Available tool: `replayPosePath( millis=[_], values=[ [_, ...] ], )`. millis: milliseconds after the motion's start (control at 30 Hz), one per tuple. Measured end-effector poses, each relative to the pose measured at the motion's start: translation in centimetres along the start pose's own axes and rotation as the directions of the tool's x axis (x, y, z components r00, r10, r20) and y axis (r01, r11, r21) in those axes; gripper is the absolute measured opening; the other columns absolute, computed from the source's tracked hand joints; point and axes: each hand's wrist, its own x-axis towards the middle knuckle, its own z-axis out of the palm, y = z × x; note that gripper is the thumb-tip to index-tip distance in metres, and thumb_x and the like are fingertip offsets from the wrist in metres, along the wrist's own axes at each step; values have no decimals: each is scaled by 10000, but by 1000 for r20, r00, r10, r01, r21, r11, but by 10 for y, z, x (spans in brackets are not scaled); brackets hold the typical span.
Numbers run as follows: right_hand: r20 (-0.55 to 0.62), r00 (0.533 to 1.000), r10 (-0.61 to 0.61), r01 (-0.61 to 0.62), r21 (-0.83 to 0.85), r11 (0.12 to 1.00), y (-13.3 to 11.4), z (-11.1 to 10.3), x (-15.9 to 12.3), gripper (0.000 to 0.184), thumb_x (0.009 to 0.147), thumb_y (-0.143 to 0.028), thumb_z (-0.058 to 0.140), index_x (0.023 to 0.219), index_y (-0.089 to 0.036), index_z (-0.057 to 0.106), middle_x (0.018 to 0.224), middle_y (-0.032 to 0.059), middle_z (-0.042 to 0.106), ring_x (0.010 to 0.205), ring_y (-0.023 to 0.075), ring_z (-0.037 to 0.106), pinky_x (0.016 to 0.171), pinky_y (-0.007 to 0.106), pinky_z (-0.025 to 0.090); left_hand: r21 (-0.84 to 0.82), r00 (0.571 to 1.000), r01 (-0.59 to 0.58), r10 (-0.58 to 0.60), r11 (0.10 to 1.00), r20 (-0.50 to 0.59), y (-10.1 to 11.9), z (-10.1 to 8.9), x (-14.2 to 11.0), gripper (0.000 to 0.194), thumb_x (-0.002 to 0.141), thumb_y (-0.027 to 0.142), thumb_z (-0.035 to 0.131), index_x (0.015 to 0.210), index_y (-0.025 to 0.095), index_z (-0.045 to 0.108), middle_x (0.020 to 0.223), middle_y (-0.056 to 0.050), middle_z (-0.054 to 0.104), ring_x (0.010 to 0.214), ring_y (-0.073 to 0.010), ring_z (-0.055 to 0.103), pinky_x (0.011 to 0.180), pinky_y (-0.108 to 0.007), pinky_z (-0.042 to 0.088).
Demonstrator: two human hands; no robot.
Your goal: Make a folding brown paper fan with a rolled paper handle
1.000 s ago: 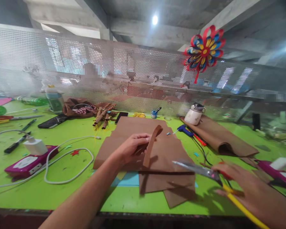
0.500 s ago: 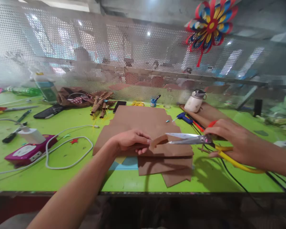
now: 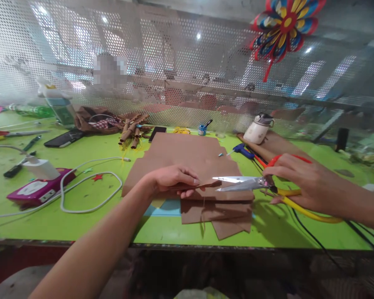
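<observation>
My left hand (image 3: 177,179) pinches a narrow piece of brown paper (image 3: 212,184), seen nearly edge-on, over the middle of the table. A thin sliver of paper (image 3: 203,211) hangs or falls just below its fingers. My right hand (image 3: 302,182) grips scissors (image 3: 241,183) by their red and yellow handles. The blades are parted and point left, their tips at the right end of the paper piece. Beneath both hands lies a large brown paper sheet (image 3: 183,151), with smaller brown pieces (image 3: 216,212) and a light blue sheet (image 3: 166,208) at the front.
A glue gun (image 3: 244,151) with a black cord lies on the right, near a white bottle (image 3: 258,128). On the left are a purple power strip (image 3: 40,187) with a white cable, a phone (image 3: 64,138) and rolled brown paper sticks (image 3: 131,132). A perforated screen (image 3: 174,62) stands behind.
The scissor blades have opened and no longer close over the paper's end. A curled strip at that end has come off, and a thin sliver now shows below my left hand.
</observation>
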Motion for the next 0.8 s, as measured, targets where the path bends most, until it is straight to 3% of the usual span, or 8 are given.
replayPosePath(
  millis=[233,433,533,800],
  values=[
    [28,1000,-5,5,-7,1000,8,2,-7,381,772,-397,643,1075,-189,544,988,109,547,936,270,525,752,386,449,-19,999,50,-50,999,5,-5,-3,4,207,785,268,592,819,78,666,546,-8,547,466,-80,452,434,-198,331],
    [108,994,-36,43,-64,997,0,0,4,335,802,-384,607,1078,-199,569,947,97,558,890,260,526,741,379,435,30,998,61,-62,998,18,-3,-1,5,205,788,267,582,731,83,651,541,-6,534,452,-72,425,426,-198,315],
    [150,988,-36,47,-71,996,-1,-2,5,300,822,-362,576,1083,-214,576,951,100,565,896,270,526,724,369,427,34,994,71,-74,997,79,-1,-1,5,236,813,260,551,666,88,617,536,-14,530,469,-79,437,445,-202,325],
    [164,986,-3,12,-57,998,1,2,-1,302,828,-373,565,1098,-240,580,960,100,576,843,260,543,658,341,410,-44,995,57,-54,997,86,-1,1,4,224,823,213,534,647,88,593,545,-12,515,480,-76,432,451,-199,323]
  ],
)
